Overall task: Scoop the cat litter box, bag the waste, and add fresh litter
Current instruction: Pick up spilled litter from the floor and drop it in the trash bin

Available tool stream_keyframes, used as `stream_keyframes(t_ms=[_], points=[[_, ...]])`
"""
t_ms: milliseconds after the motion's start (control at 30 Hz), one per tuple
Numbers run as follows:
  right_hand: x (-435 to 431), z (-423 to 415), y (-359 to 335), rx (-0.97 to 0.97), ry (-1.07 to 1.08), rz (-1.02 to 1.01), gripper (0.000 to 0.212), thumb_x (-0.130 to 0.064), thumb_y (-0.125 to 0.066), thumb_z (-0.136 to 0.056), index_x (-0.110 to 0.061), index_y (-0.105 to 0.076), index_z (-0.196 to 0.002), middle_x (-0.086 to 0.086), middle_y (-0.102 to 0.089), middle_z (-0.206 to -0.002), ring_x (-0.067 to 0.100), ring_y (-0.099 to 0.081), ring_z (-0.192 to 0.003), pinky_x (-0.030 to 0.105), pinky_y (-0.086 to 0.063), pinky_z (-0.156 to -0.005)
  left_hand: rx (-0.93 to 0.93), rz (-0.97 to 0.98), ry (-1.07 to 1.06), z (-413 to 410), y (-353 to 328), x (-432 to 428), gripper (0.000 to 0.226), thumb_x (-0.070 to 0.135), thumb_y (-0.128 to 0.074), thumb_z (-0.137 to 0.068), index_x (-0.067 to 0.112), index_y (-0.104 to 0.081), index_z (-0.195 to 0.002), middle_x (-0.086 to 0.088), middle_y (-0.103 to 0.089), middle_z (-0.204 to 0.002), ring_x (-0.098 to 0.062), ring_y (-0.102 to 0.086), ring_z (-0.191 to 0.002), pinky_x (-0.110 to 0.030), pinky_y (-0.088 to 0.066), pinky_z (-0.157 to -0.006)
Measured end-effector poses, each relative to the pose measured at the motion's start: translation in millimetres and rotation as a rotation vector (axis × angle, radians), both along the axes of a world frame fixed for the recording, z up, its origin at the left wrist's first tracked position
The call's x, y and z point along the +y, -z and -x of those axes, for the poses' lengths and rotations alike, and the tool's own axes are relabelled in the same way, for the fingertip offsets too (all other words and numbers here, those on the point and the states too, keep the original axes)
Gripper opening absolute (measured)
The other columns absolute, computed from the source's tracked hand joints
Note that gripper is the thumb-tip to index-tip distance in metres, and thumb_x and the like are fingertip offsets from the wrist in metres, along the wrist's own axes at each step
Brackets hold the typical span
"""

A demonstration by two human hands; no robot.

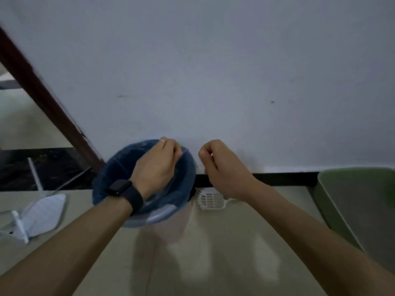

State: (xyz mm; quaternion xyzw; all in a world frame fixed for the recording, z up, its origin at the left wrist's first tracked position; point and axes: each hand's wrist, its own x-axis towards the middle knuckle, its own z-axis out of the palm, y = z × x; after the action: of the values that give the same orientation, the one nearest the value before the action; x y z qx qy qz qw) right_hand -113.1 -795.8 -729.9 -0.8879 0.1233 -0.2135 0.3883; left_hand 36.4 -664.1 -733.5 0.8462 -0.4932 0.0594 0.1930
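Observation:
A blue waste bin (115, 167) stands on the floor against the white wall, with a thin clear plastic bag (177, 223) draped in and over it. My left hand (158, 165), with a dark watch on the wrist, is above the bin's far rim and pinches the bag's edge. My right hand (218, 165) hovers just right of the bin, fingers curled and thumb against forefinger, apparently pinching the bag's other edge; the film there is barely visible. The white slotted litter scoop (210, 201) lies on the floor beneath my right wrist. The green litter box (352, 210) sits at the right edge.
A white device with upright antennas (42, 212) lies on the floor at the left. A dark brown door frame (49, 103) slants up behind the bin. A black skirting strip (284, 178) runs along the wall's base. Beige floor spreads in front.

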Motion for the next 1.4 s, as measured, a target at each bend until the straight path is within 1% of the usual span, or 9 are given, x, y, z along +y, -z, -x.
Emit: stream_keyframes(t_ms=[300, 400, 533, 700, 867, 1000, 1100, 1200, 1400], points=[[39.5, -94.5, 13.5, 0.329, -0.096, 0.289, 0.026, -0.036, -0.029, -0.106, -0.016, -0.04, -0.094, -0.007, -0.038, -0.077, 0.013, -0.04, -0.06, 0.034, -0.035, -0.062, 0.08, -0.231, -0.205, -61.7, 23.4, 68.6, 0.032, 0.04, -0.031, -0.104, 0.021, -0.04, -0.079, 0.004, -0.046, -0.078, -0.017, -0.047, -0.067, -0.042, -0.046, -0.066], [43.5, -103.2, 22.5, 0.368, -0.1, 0.375, 0.027, -0.036, -0.03, -0.106, -0.014, -0.042, -0.098, -0.005, -0.045, -0.077, 0.014, -0.041, -0.059, 0.037, -0.039, -0.061, -0.002, -0.278, -0.232, -69.2, 24.7, 81.2, 0.034, 0.041, -0.028, -0.104, 0.021, -0.046, -0.083, 0.002, -0.049, -0.086, -0.022, -0.053, -0.081, -0.039, -0.046, -0.071], [43.2, -100.7, 31.1, 0.413, -0.127, 0.542, 0.025, -0.028, -0.042, -0.102, -0.016, -0.044, -0.124, 0.005, -0.058, -0.117, 0.023, -0.048, -0.098, 0.034, -0.041, -0.075, -0.064, -0.35, -0.233, -79.0, 34.9, 96.7, 0.024, 0.042, -0.045, -0.099, 0.023, -0.049, -0.112, -0.001, -0.054, -0.121, -0.024, -0.05, -0.111, -0.038, -0.044, -0.086], [38.8, -86.5, 52.7, 0.44, -0.074, 0.616, 0.045, -0.052, -0.046, -0.094, -0.026, -0.051, -0.13, -0.004, -0.052, -0.135, 0.021, -0.034, -0.133, 0.039, -0.038, -0.103, 0.039, -0.371, -0.244, -87.8, 58.9, 113.7, 0.052, 0.051, -0.045, -0.096, 0.026, -0.041, -0.142, -0.003, -0.036, -0.153, -0.026, -0.026, -0.143, -0.041, -0.027, -0.116], [40.0, -74.2, 72.3, 0.289, 0.002, 0.534, 0.047, -0.055, -0.033, -0.095, -0.024, -0.067, -0.091, -0.005, -0.068, -0.105, 0.02, -0.052, -0.118, 0.038, -0.042, -0.095, 0.039, -0.23, -0.242, -90.6, 72.3, 122.3, 0.042, 0.049, -0.039, -0.1, 0.022, -0.071, -0.093, -0.004, -0.055, -0.139, -0.022, -0.032, -0.143, -0.041, -0.027, -0.117], [45.2, -70.1, 79.5, 0.236, 0.023, 0.445, 0.013, -0.029, -0.047, -0.097, -0.02, -0.056, -0.098, -0.001, -0.062, -0.105, 0.022, -0.052, -0.109, 0.033, -0.038, -0.096, 0.041, -0.197, -0.274, -82.5, 72.6, 121.7, 0.037, 0.042, -0.041, -0.102, 0.021, -0.07, -0.105, -0.003, -0.053, -0.142, -0.023, -0.024, -0.146, -0.042, -0.026, -0.116], [43.4, -67.8, 85.5, 0.248, 0.037, 0.412, 0.035, -0.042, -0.048, -0.094, -0.019, -0.059, -0.118, 0.0, -0.06, -0.128, 0.021, -0.043, -0.132, 0.034, -0.031, -0.11, 0.098, -0.235, -0.294, -78.6, 72.6, 120.3, 0.038, 0.046, -0.044, -0.099, 0.023, -0.056, -0.127, -0.004, -0.034, -0.156, -0.022, -0.011, -0.15, -0.044, -0.017, -0.119], [43.3, -67.2, 90.4, 0.32, 0.006, 0.475, 0.062, -0.065, -0.027, -0.092, -0.026, -0.06, -0.126, -0.006, -0.047, -0.147, 0.013, -0.021, -0.147, 0.043, -0.02, -0.119, 0.153, -0.299, -0.302, -78.7, 72.6, 120.2, 0.054, 0.054, -0.037, -0.099, 0.027, -0.04, -0.145, -0.002, -0.019, -0.162, -0.021, -0.001, -0.151, -0.047, -0.007, -0.121], [42.1, -61.9, 80.0, 0.444, -0.061, 0.393, 0.075, -0.078, -0.023, -0.089, -0.032, -0.043, -0.145, -0.01, -0.018, -0.162, 0.007, 0.002, -0.15, 0.046, -0.008, -0.122, 0.184, -0.363, -0.323, -70.2, 61.6, 112.4, 0.057, 0.056, -0.036, -0.099, 0.031, -0.031, -0.15, 0.001, -0.014, -0.164, -0.021, 0.001, -0.151, -0.053, -0.004, -0.12]])
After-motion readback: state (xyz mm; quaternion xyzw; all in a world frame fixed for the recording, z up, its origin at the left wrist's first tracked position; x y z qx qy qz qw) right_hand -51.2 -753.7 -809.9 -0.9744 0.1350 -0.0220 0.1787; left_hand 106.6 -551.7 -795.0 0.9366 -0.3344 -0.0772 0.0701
